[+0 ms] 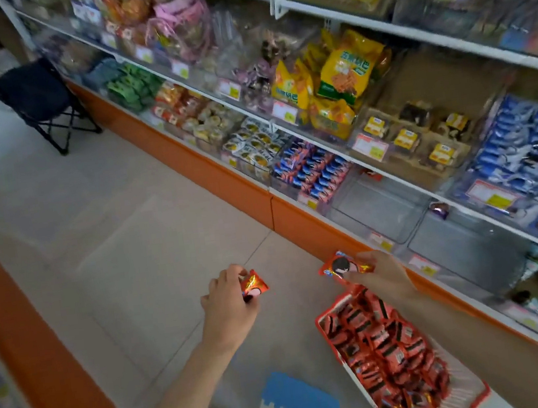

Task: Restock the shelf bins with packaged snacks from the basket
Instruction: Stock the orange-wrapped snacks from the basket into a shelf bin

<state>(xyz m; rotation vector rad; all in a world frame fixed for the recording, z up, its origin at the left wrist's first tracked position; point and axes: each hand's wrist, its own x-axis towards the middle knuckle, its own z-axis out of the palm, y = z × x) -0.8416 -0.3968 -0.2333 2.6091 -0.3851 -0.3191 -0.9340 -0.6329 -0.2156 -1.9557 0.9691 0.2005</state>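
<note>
My left hand (228, 296) pinches a packet (254, 283), my right hand (379, 274) another; tossed loosely, either may miss the two-o'clock bin (378, 202).

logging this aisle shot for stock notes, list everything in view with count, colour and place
basket: one, red, floor at lower right, full of red packets
left packet: one, red, held over the floor left of the basket
right packet: one, red, held above the basket's far end
empty bins: two it seems, clear, bottom shelf above the basket
blue packets: many, blue, bottom-shelf bin left of the empty bins
yellow bags: several, yellow, middle shelf
stool: one, dark, floor at far left
left hand: grips its packet
right hand: pinches its packet
</note>
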